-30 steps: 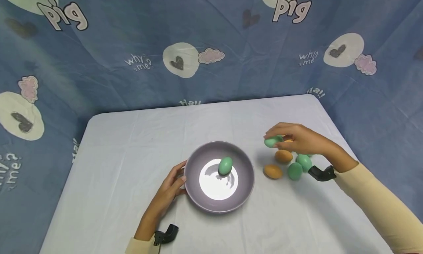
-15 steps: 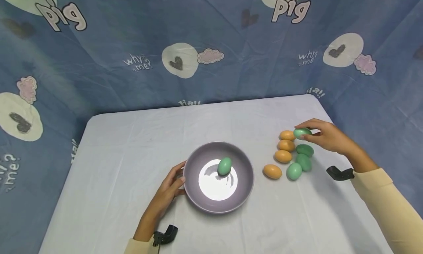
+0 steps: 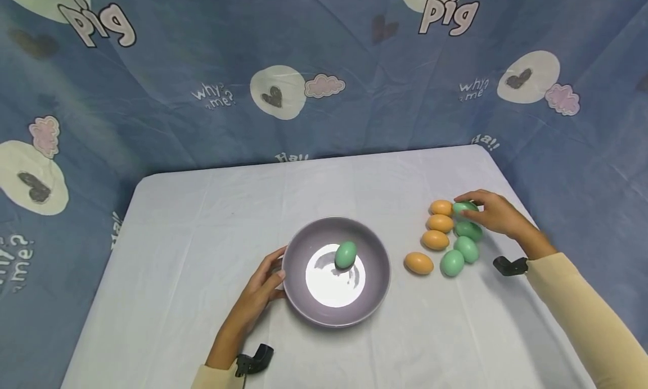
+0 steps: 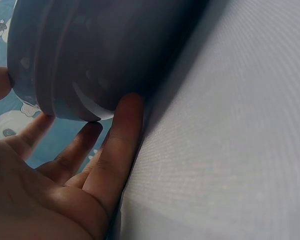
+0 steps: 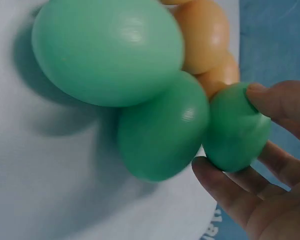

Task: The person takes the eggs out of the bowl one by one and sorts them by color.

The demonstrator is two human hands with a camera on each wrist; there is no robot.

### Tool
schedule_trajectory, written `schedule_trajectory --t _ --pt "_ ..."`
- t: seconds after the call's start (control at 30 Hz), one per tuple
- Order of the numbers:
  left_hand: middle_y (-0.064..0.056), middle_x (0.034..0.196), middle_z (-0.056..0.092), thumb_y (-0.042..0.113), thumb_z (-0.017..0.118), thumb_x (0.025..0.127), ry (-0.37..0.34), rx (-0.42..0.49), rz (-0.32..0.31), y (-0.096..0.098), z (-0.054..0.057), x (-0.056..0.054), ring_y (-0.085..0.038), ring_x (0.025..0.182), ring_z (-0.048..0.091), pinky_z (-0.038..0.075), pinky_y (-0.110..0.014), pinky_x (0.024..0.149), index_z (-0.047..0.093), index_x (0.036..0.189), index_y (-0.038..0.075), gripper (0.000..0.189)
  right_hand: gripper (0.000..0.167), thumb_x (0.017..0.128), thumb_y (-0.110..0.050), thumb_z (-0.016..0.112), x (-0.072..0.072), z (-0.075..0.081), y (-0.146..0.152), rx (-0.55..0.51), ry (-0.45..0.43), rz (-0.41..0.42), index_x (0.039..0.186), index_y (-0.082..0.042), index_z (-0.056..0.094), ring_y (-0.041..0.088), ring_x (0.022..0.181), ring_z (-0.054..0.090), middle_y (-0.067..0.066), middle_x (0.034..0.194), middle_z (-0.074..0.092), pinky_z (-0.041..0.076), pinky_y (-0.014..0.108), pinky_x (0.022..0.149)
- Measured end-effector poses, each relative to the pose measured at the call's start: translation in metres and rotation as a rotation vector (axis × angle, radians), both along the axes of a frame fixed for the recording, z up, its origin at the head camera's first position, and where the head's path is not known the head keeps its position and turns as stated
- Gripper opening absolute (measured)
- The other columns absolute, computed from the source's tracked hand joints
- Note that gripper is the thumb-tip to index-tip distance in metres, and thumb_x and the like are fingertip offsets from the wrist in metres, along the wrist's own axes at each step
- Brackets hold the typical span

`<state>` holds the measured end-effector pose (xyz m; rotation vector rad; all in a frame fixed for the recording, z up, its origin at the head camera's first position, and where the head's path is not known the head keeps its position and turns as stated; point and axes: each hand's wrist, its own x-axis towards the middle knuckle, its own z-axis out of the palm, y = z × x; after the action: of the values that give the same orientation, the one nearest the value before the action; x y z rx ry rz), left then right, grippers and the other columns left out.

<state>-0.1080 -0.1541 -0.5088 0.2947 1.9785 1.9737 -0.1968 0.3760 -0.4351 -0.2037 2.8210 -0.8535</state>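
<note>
My left hand rests against the left side of a round mauve bowl, fingertips at its outer wall. In the left wrist view the fingers are spread and fairly straight along the bowl's side. One green egg lies inside the bowl. At the right, my right hand holds another green egg between thumb and fingers, at the far end of a row of green eggs. The right wrist view has this held egg right beside its green neighbour.
Along the green row runs a row of orange eggs, the nearest orange egg set apart toward the bowl. Everything stands on a white cloth-covered table. A blue printed curtain hangs behind and at both sides.
My right hand carries the green egg from above the orange eggs rightward to the far end of the green row, then lowers it. The left hand and bowl stay put.
</note>
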Motion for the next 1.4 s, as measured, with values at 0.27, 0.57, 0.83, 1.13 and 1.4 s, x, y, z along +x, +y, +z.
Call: schedule_trajectory --t 0.27,0.57,0.83,1.13,1.4 --pt "-0.022 0.149 0.04 0.02 0.049 0.105 -0.001 0.006 -0.003 0.002 0.0 0.0 -0.013 0.118 0.059 0.061 -0.039 0.082 0.033 0.155 0.015 0.052 0.037 0.098 -0.009 0.062 -0.006 -0.014 0.002 0.026 -0.045 -0.015 0.133 0.001 0.06 0.049 0.125 0.049 0.03 0.138 0.054 0.044 0.063 0.101" --pt "-0.022 0.15 0.04 0.021 0.049 0.105 0.005 -0.017 0.004 0.002 0.001 -0.002 -0.023 0.119 0.058 0.06 -0.037 0.082 0.034 0.154 0.016 0.051 0.038 0.098 -0.013 0.061 -0.005 -0.019 0.001 0.022 -0.07 -0.012 0.134 0.0 0.059 0.051 0.125 0.049 0.03 0.139 0.054 0.046 0.063 0.098" --pt "-0.022 0.15 0.039 0.021 0.049 0.105 0.002 -0.013 0.001 0.001 0.0 -0.002 -0.018 0.119 0.059 0.06 -0.038 0.082 0.033 0.155 0.016 0.052 0.04 0.099 -0.019 0.062 -0.006 -0.021 0.002 0.033 -0.102 -0.026 0.136 -0.002 0.058 0.052 0.125 0.048 0.029 0.141 0.051 0.051 0.059 0.094" --pt "-0.022 0.15 0.04 0.021 0.049 0.105 0.002 -0.011 0.009 0.001 0.001 0.0 -0.025 0.121 0.058 0.061 -0.039 0.081 0.034 0.154 0.015 0.052 0.041 0.1 -0.02 0.061 -0.004 -0.023 0.004 0.033 -0.121 -0.04 0.137 -0.002 0.056 0.051 0.125 0.048 0.03 0.141 0.051 0.051 0.058 0.093" --pt "-0.02 0.15 0.041 0.021 0.049 0.105 -0.007 -0.02 0.013 0.001 0.001 0.001 -0.024 0.121 0.058 0.06 -0.039 0.081 0.034 0.154 0.017 0.052 0.043 0.101 -0.022 0.06 -0.002 -0.023 0.009 0.018 -0.147 -0.053 0.138 -0.001 0.055 0.052 0.126 0.046 0.03 0.142 0.05 0.048 0.061 0.095"
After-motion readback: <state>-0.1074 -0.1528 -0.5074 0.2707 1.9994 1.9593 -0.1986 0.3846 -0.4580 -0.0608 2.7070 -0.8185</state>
